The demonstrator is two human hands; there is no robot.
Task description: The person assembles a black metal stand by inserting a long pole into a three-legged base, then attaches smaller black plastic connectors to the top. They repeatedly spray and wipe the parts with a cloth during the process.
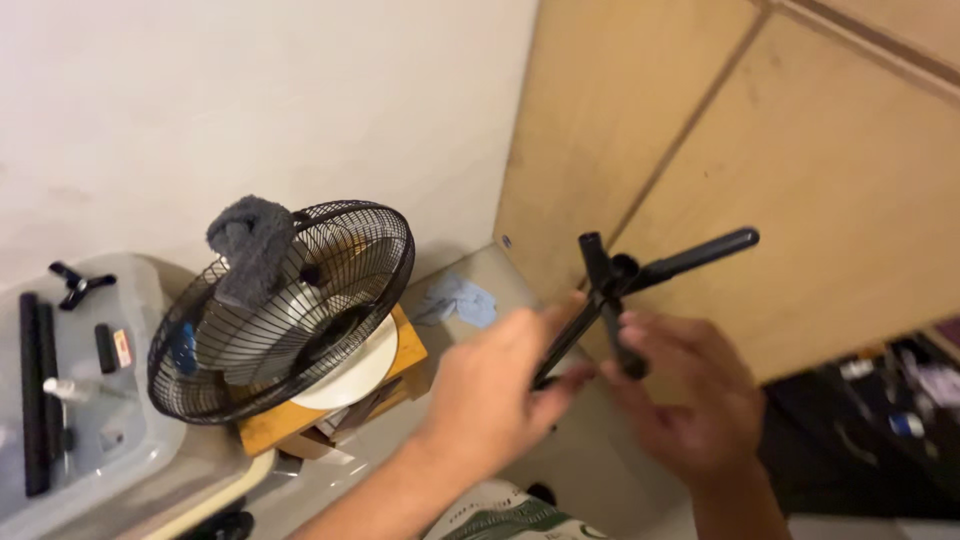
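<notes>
Between my hands: black folding stand (640, 285), legs partly spread. I grip it with left hand (500, 395) and right hand (690, 395). Left of left hand, black fan (285, 310) sits untouched on wooden block (405, 350).

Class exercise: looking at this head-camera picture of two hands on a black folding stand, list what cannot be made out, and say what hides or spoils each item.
1. Head view: how the left hand and right hand grip the black stand; motion blur smears the fingers.
2. The stand's lower end is hidden behind both hands.
3. The fan's base is hidden by its own cage.
4. The grey bin is cut off by the left edge.
</notes>
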